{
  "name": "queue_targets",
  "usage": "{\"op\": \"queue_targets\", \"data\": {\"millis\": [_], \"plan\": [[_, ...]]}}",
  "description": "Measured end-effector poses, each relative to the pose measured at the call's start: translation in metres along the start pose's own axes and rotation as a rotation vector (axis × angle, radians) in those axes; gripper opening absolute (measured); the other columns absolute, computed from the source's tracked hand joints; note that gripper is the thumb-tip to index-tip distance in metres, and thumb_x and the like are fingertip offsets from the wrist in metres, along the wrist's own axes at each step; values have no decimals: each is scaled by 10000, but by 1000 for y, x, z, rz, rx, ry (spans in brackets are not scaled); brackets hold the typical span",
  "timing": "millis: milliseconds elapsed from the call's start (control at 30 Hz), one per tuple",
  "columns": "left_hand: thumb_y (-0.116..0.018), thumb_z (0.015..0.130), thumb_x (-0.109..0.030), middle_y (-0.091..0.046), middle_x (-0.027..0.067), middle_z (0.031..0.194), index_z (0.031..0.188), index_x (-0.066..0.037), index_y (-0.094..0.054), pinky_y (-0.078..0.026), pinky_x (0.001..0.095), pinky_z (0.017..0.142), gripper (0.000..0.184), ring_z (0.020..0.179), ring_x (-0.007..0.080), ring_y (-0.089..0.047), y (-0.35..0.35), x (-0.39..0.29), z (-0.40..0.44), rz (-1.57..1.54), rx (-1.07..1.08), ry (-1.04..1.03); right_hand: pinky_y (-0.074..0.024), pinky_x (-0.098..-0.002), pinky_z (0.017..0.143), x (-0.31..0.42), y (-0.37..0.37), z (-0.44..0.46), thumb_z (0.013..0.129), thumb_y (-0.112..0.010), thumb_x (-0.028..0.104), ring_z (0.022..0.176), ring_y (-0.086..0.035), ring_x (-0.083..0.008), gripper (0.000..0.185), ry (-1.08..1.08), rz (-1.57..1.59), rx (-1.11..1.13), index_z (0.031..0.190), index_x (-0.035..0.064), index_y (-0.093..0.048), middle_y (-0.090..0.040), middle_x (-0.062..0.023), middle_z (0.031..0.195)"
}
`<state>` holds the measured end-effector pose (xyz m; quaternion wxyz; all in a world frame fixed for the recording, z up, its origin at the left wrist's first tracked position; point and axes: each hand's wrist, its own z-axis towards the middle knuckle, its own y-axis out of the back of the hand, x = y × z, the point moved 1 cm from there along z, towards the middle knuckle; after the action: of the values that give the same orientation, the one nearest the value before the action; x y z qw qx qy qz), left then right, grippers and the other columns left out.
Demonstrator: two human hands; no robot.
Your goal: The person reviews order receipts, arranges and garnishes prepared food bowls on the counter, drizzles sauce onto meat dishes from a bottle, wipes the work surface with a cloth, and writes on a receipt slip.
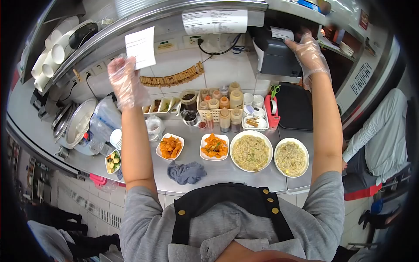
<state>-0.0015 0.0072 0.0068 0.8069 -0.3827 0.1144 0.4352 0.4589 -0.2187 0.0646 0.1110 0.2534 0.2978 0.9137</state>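
Upper left: while the left hand [124, 83] is raised in its clear plastic glove, its fingers pinch the white rectangular paper slip [140, 48] near its lower edge.
Upper right: the right hand [309, 56], also gloved, is at the dark grey, boxy printer [279, 56], fingers parted near a white printed paper strip [282, 33]; whether they grip it, I cannot tell.
Slip position: just above the left hand, well apart from the right.
Slip risk: loose, slick plastic could let the paper slide, perhaps into the white square bowls [183, 145] of orange food at lower centre.
Strip risk: a hard, skewed pull could tear it or nudge the printer.
Centre: sauce bottles fill a cream plastic basket [203, 114].
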Motion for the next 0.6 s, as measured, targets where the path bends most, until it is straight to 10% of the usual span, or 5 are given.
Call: {"op": "queue_targets", "data": {"millis": [233,333,600], "plan": [[-732,857,-5,-597,8,988,1042,-107,-536,-520,258,788,288,912,120,-621,3,-49,-52,28,-60,58,-496,-370,950,3,8,9,803,-755,259,1073,-661,-304,701,-73,216,-9,1372,-31,-467,-696,-178,1126],[-711,868,11,-615,16,971,1035,-106,-539,-530,237,750,267,889,115,-631,24,-69,-71,57,-84,78,-509,-273,814,-6,-10,5,839,-713,45,884,-641,-159,529,141,511,-222,1315,-14,-491,-678,-111,972],[-633,910,48,-639,58,989,1037,-78,-539,-584,243,753,202,908,139,-665,72,-123,-119,90,-168,72,-516,-293,899,131,-33,-80,842,-703,-83,994,-613,-155,490,656,1248,-482,1210,83,-425,-586,-91,1104]]}}
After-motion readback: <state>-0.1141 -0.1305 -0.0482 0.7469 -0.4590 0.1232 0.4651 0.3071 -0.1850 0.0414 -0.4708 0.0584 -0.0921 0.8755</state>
